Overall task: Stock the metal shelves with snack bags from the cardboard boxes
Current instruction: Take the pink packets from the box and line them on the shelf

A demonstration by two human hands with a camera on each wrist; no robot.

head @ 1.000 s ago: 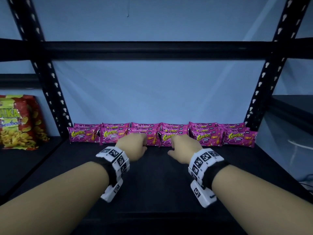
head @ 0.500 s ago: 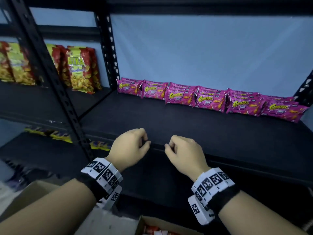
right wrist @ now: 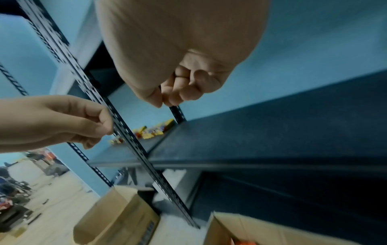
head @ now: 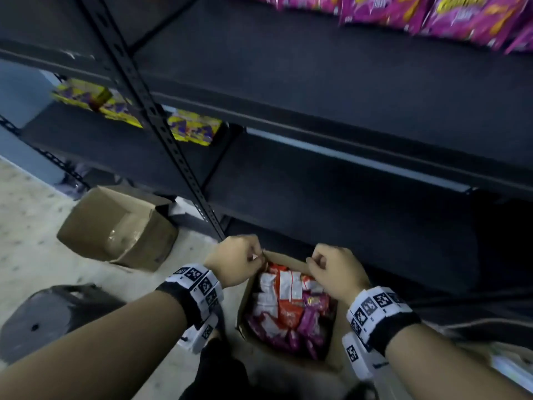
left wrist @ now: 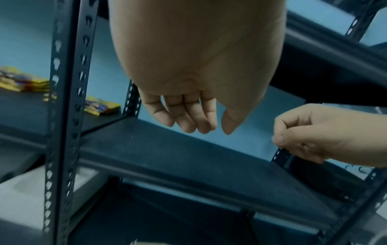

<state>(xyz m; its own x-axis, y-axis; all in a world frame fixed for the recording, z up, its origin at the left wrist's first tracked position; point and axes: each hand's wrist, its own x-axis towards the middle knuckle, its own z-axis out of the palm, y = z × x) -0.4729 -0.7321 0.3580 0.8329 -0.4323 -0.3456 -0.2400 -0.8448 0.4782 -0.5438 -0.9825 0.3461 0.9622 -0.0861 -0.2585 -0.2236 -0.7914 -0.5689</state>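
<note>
An open cardboard box [head: 244,304] stands on the floor below the black metal shelves [head: 317,70]. It holds several red-white and pink snack bags [head: 288,307]. Both hands hover over the box's far rim and hold nothing. My left hand [head: 257,255] hangs with relaxed fingers [left wrist: 188,122]. My right hand [head: 313,259] has its fingers curled in against the thumb [right wrist: 167,99]. A row of pink snack bags [head: 403,10] lies at the back of the upper shelf.
A second cardboard box [head: 115,226] lies on the floor to the left, beside the perforated shelf post [head: 161,131]. Yellow snack bags [head: 190,128] sit on a lower left shelf. A dark round object [head: 52,316] is at the lower left.
Both hands have drawn back from the pink bags on the shelf and dropped down to the open box on the floor. The view has tilted downward with them.
</note>
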